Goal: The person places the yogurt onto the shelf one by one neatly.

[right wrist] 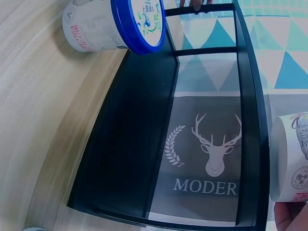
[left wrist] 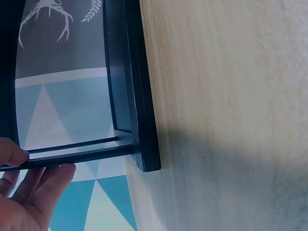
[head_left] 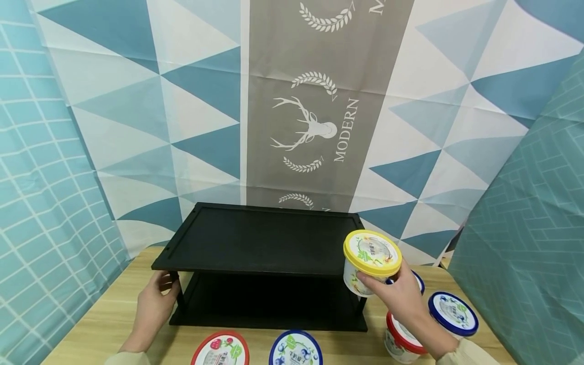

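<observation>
Thumb and fingers of your left hand (head_left: 156, 299) pinched the slim front-left post (left wrist: 91, 155) of the black two-tier shelf (head_left: 274, 238), a hold that probably served to steady the light-looking frame. Your right hand (head_left: 403, 293) gripped a yellow-lidded tub (head_left: 371, 258) by its side wall, thumb toward you, so the lid lay uncovered and the base hung free, a grip that seemed suited to carrying it nearly upright. You had that tub at the shelf's front-right corner, around the height of the upper tier; whether it touched the rim, you could not have told from these views. The shelf was smooth and dark, its flat top panel bordered by a raised edge. A red-lidded tub (head_left: 221, 350) and a blue-lidded tub (head_left: 295, 350) stood apart before it, while by your right forearm were a second red-lidded tub (head_left: 401, 342), a second blue-lidded tub (head_left: 453, 313) and a blue rim (head_left: 418, 282) mostly hidden behind your hand, perhaps grouped there for easy reach. The tubs looked plastic, squat and pale-walled, their round lids printed with leaves. Pale, streaky wood grain covered the table (head_left: 109, 309), and behind hung a creased sheet (head_left: 205, 101) of blue and white triangles.
</observation>
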`<state>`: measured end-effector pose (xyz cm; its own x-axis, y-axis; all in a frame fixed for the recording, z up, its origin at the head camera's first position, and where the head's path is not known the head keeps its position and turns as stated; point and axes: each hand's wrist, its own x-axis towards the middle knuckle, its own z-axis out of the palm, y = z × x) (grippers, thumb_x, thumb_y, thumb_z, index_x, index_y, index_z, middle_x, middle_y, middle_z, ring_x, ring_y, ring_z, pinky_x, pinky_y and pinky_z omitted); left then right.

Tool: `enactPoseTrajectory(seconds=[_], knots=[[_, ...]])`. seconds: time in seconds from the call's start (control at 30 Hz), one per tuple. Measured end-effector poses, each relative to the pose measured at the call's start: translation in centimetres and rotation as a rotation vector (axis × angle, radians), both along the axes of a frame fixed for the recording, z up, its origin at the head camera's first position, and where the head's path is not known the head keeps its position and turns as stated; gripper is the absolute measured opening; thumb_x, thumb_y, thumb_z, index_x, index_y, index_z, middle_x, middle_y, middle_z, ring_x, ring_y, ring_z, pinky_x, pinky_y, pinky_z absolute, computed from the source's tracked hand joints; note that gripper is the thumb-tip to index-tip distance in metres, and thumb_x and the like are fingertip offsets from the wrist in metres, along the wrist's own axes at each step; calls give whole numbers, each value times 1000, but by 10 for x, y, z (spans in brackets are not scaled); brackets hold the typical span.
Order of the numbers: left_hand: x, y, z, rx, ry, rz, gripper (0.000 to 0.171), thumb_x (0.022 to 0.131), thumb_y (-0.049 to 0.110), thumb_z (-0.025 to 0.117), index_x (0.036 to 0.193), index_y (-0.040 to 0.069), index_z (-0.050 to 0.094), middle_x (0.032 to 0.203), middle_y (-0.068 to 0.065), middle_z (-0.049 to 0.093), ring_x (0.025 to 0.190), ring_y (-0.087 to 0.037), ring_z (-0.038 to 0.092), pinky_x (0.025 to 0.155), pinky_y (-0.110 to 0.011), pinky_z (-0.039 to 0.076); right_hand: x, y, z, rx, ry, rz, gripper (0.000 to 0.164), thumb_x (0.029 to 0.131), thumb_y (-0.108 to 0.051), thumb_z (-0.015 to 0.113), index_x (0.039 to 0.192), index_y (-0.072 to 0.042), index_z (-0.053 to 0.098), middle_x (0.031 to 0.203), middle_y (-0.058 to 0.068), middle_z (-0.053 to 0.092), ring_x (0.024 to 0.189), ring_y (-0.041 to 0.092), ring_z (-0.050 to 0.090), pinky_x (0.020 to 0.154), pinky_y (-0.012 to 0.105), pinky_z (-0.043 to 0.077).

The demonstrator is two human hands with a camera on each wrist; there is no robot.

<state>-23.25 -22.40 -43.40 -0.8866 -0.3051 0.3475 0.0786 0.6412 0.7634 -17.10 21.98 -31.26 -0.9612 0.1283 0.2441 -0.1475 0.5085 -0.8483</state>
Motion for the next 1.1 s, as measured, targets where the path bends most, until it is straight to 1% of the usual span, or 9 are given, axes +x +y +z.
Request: enactPoseTrajectory(seconds=[0.23,0.3,0.67,0.77,0.93,1.1], knots=[[0,0,-1,-9,12,0,34,88,14,46,120,2,45,109,-28,55,95,-40,57,71,-44,50,-3,-2,2,-7,4,5,79,70,-41,70,132,-20,27,126,4,42,115,26,45,85,41,49],[-1,-1,-1,-13,14,-1,34,88,14,46,120,2,45,109,-28,55,95,-40,57,68,-41,51,-3,-3,2,0,8,1,78,70,-41,70,132,-20,27,125,4,42,115,26,45,84,42,49],[-1,-1,-1,-9,-18,3,36,88,15,46,121,3,44,110,-28,55,97,-39,56,67,-39,51,-9,-3,4,28,63,26,75,71,-41,69,130,-21,29,122,4,44,113,26,46,83,42,49],[-1,-1,-1,-5,-29,3,36,88,16,45,121,3,44,111,-28,54,97,-39,56,68,-39,51,-10,-4,5,14,74,33,73,71,-39,70,130,-21,29,121,4,44,113,25,46,83,42,50],[-1,-1,0,1,-54,-3,37,89,18,44,123,3,42,113,-28,53,99,-39,55,70,-41,51,-13,-5,7,-8,86,29,73,71,-37,71,129,-19,30,120,5,46,112,27,47,84,45,48],[0,-1,0,2,-52,-3,38,89,18,44,124,2,42,112,-28,53,99,-40,55,70,-41,51,-16,-7,8,-13,94,39,73,71,-36,71,129,-19,30,121,5,46,112,28,49,84,45,48]])
